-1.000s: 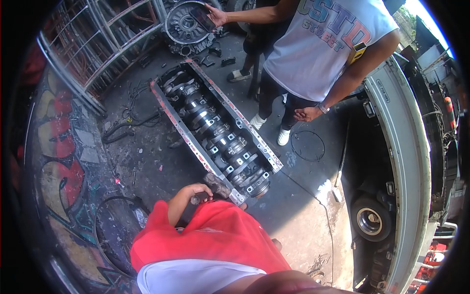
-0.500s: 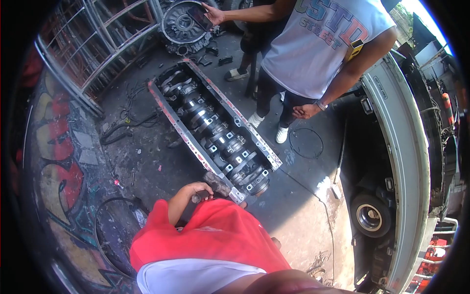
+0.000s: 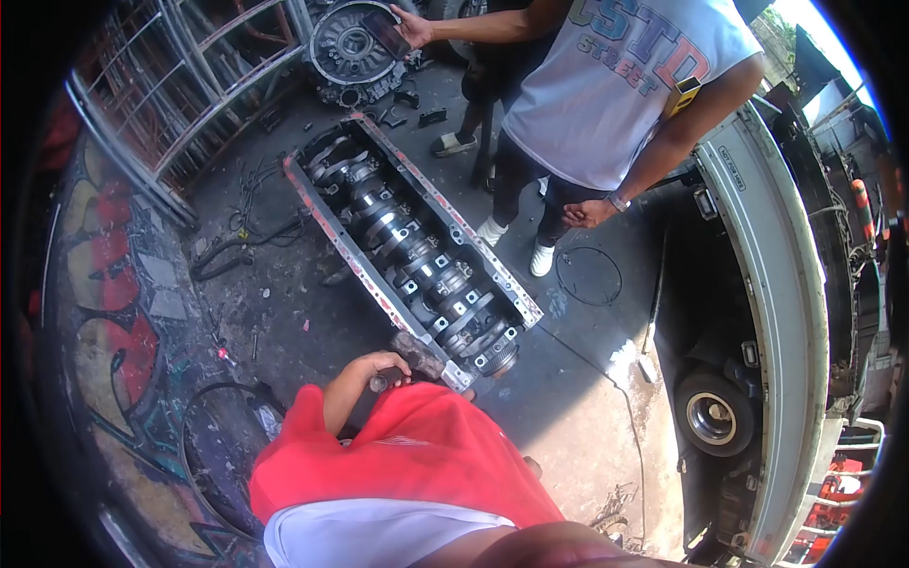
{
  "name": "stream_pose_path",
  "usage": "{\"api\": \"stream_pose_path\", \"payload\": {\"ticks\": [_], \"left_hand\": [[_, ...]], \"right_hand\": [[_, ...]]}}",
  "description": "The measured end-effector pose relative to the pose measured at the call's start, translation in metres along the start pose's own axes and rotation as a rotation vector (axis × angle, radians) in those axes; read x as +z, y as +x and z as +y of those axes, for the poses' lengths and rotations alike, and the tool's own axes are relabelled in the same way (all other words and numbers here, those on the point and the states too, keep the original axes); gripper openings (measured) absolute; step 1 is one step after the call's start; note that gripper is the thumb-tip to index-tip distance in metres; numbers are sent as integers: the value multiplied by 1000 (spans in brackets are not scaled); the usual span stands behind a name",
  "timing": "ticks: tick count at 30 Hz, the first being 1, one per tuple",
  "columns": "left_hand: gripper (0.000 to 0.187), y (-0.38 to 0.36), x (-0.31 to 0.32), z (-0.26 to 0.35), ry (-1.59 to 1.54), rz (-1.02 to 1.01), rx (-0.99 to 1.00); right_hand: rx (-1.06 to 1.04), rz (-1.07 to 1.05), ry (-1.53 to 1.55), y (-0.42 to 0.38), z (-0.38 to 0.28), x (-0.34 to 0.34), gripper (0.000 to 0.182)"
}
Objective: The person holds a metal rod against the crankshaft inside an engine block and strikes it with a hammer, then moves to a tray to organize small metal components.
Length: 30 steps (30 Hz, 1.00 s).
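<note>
My left hand (image 3: 382,363) is at the near end of an engine block (image 3: 333,228). Its fingers curl round a dark, round-ended cylindrical piece (image 3: 379,382), whose full shape is hidden. Right beside the fingers, a rough brownish lump (image 3: 418,354) sits against the block's near left corner. A shiny crankshaft (image 3: 398,230) lies lengthwise in the open block. Of my right hand (image 3: 471,394), only a sliver of skin shows past my red shirt (image 3: 407,454), near the block's near corner; its fingers are hidden.
Across the block stands a person in a grey sleeveless shirt (image 3: 606,104), one hand holding a phone (image 3: 386,34). Behind lies a round bell-shaped housing (image 3: 355,45). Metal frames (image 3: 208,76) lean at the left. A truck wheel (image 3: 712,417) is at right; a cable (image 3: 606,367) crosses the floor.
The whole view has shifted very slightly. My left hand keeps its place at the block, and the other person holds nearly the same pose.
</note>
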<state>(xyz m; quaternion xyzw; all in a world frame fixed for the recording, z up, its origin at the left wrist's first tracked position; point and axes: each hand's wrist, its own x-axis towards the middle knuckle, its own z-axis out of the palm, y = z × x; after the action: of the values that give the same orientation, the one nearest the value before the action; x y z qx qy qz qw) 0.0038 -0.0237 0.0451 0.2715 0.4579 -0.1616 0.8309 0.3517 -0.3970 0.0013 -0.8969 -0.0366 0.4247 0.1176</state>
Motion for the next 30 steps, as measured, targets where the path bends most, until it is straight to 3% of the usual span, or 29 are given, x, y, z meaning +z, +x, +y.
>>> {"api": "stream_pose_path", "payload": {"ticks": [4, 12, 22, 25, 30], "left_hand": [[20, -4, 5, 1, 12, -13, 80], [19, 1, 0, -2, 6, -40, 49], [19, -17, 11, 10, 22, -10, -5], [19, -20, 11, 11, 27, -28, 20], [21, -19, 12, 10, 55, -3, 21]], "right_hand": [[64, 10, 142, 0, 0, 1, 26], [200, 43, 443, 3, 1, 4, 26], [243, 78, 559, 0, -4, 3, 26], [166, 37, 375, -4, -2, 3, 27], [-75, -14, -255, -16, -7, 0, 27]]}}
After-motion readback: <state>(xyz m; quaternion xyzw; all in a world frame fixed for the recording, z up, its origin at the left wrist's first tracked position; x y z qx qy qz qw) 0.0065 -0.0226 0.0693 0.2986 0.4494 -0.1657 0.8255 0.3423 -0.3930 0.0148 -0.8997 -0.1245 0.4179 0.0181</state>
